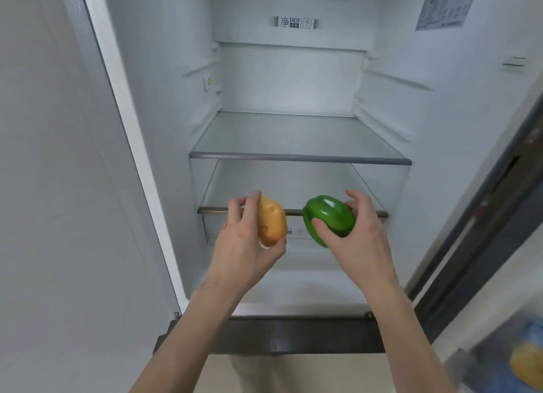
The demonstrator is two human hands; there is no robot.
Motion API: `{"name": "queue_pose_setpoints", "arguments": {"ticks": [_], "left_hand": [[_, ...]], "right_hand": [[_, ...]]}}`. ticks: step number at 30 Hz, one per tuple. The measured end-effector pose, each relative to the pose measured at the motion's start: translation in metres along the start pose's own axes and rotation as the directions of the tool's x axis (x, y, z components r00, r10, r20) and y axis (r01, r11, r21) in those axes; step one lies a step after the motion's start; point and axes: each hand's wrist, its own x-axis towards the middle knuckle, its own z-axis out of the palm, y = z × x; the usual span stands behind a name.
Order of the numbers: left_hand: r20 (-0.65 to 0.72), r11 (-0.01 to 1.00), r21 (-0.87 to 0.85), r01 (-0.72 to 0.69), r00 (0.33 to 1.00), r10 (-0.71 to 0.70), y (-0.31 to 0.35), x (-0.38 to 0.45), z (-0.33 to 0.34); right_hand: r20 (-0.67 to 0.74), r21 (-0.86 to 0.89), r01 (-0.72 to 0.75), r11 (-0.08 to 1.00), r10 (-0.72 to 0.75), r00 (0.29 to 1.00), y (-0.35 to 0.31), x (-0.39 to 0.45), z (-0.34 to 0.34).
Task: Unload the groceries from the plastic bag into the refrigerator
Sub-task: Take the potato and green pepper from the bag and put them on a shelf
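Open refrigerator point(293, 84) with bare glass shelves point(299, 137) — left hand point(244, 245) grips a potato point(271, 220), right hand point(361, 234) a green pepper point(329, 219).

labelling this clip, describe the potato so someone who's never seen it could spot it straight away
Look at the open refrigerator with its bare glass shelves, then at the two hands raised before the lower shelf. The potato sits in the left hand: tan, oval and matte, unlike the glossy green pepper in the right hand.

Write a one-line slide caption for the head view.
Left hand holds a potato, right hand a green pepper, before the open refrigerator's glass shelves.
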Motion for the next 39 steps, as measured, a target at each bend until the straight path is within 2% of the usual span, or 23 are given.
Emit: {"name": "queue_pose_setpoints", "arguments": {"ticks": [4,10,14,23,31,39], "left_hand": [[-0.039,0.999,0.033,-0.019,0.999,0.021,-0.013,0.029,0.005],[-0.058,0.996,0.080,-0.026,0.998,0.031,-0.018,0.056,0.017],[-0.034,0.997,0.079,0.011,0.999,-0.008,-0.023,0.072,0.026],[0.016,0.988,0.103,0.112,0.993,-0.114,-0.036,0.104,0.044],[0.012,0.982,0.113,0.149,0.988,-0.152,-0.039,0.117,0.059],[0.028,0.983,0.131,0.130,0.990,-0.135,-0.038,0.118,0.061]], "right_hand": [[-0.038,0.090,-0.059,0.994,0.063,0.997,0.000,0.025,0.020],[-0.094,0.067,-0.057,0.996,0.063,0.994,0.004,0.051,0.040],[-0.094,-0.037,-0.024,0.999,0.021,0.995,0.005,0.069,0.050],[0.012,-0.205,-0.021,0.978,0.024,1.000,0.013,0.108,0.070],[0.000,0.009,-0.075,0.997,0.075,0.997,0.023,0.119,0.078],[0.024,-0.004,-0.078,0.997,0.078,0.997,0.022,0.114,0.079]]}}
